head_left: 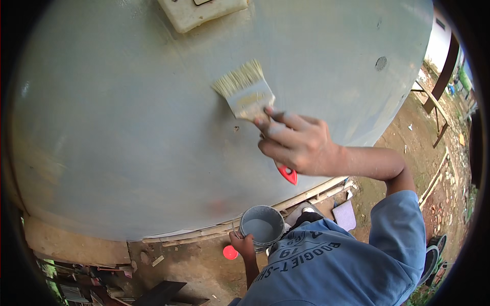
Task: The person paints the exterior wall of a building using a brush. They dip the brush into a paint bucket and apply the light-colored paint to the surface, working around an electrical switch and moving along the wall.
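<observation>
My right hand [298, 143] grips a wide paintbrush [247, 94] with pale bristles and a red handle tip, held at the middle of a large curved, blue-grey painted surface [127, 112]. The bristles point up and left at that surface; I cannot tell exactly whether they touch it. Low in the view, my left hand [243, 244] holds a dark bucket [262, 224] with grey liquid inside, close to my body below the curved surface's edge.
A pale fitting [196, 15] is on the surface at the top. Bamboo poles [184, 237], a red lid [230, 252] and a lilac slab [345, 215] lie below. A dark frame [441, 86] stands on the dirt ground at right; dark boards [161, 293] are at lower left.
</observation>
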The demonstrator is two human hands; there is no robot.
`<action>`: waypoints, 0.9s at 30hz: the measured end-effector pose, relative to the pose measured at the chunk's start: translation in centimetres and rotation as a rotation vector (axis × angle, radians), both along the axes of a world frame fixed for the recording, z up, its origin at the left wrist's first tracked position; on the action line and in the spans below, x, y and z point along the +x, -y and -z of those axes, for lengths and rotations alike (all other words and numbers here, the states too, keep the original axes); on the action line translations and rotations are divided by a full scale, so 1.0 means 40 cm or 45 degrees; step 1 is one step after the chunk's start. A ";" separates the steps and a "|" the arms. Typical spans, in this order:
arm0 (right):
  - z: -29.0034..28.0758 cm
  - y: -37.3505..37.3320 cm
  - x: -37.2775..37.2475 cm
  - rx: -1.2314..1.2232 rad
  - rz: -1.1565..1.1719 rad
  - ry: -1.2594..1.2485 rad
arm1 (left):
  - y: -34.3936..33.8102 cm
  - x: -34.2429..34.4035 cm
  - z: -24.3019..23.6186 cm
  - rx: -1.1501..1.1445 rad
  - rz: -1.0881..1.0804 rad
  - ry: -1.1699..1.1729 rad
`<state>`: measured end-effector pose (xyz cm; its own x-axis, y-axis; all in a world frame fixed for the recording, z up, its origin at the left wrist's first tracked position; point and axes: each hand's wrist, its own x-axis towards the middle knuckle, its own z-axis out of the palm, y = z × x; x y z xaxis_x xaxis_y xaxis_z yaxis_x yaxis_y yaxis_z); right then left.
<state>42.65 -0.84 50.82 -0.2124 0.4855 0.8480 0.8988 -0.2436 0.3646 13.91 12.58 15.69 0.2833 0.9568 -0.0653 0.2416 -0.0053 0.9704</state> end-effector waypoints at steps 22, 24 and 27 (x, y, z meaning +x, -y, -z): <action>0.548 0.088 -0.033 -0.924 -0.016 -0.949 | -0.020 -0.018 -0.003 -0.039 -0.066 -0.001; 0.389 0.060 -0.014 -0.698 -0.113 -0.926 | -0.022 -0.024 -0.007 -0.098 -0.085 -0.011; 0.101 0.061 -0.026 -0.396 -0.205 -0.764 | -0.032 -0.035 -0.002 -0.049 -0.081 -0.046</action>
